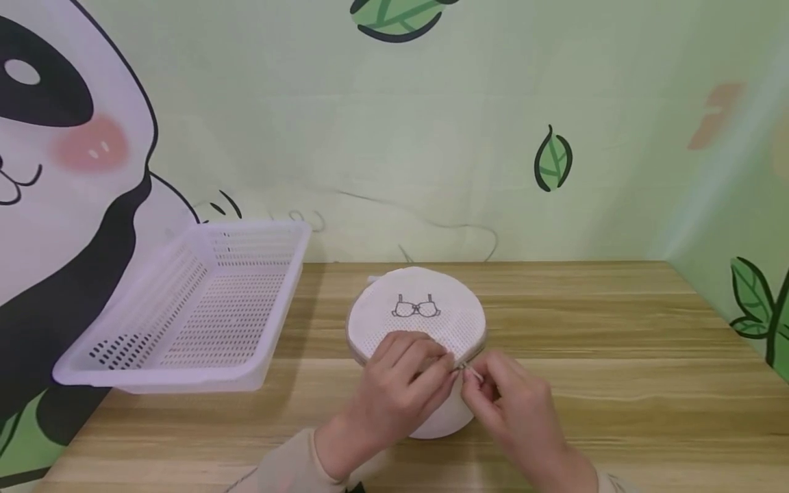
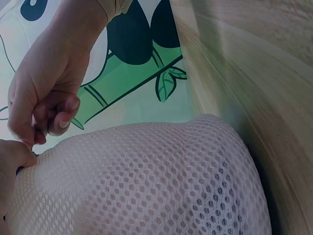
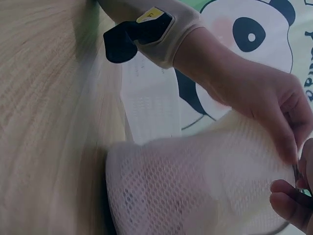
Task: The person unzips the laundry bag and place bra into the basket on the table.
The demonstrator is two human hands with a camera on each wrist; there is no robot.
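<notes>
A white, drum-shaped mesh laundry bag stands upright on the table, with a bra drawn in dark lines on its round lid. My left hand lies over the near rim, its thumb and fingers pinching the edge. Close beside it, my right hand pinches a small pale tab at the rim, which looks like a zipper pull. In the left wrist view the mesh side fills the lower part, the right hand above it. The right wrist view shows the left hand at the rim; the fingertips partly hide the edge.
To the left stands a white perforated plastic basket, close to the panda-printed wall sheet. The wood-grain table extends to the right of the bag. Behind it rises a pale green backdrop with leaf drawings.
</notes>
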